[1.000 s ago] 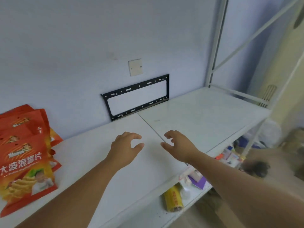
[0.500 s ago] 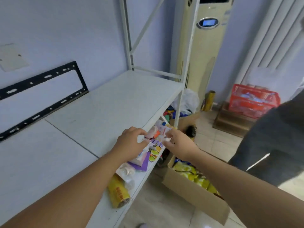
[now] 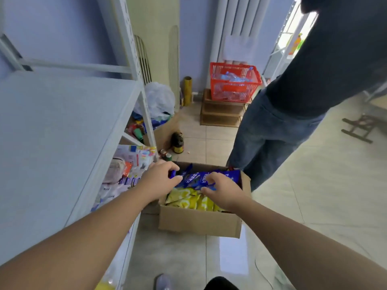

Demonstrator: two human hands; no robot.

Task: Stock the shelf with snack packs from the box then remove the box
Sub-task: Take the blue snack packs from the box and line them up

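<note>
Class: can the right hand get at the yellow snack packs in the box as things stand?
Probably yes: the box is open and the yellow packs lie uncovered beside the right hand, though it grips a blue pack.

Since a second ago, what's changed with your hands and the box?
Both hands left the shelf top and swung right and down into the box. The left hand and right hand now grip blue snack packs. The box stays on the floor, yellow packs still inside.
</note>
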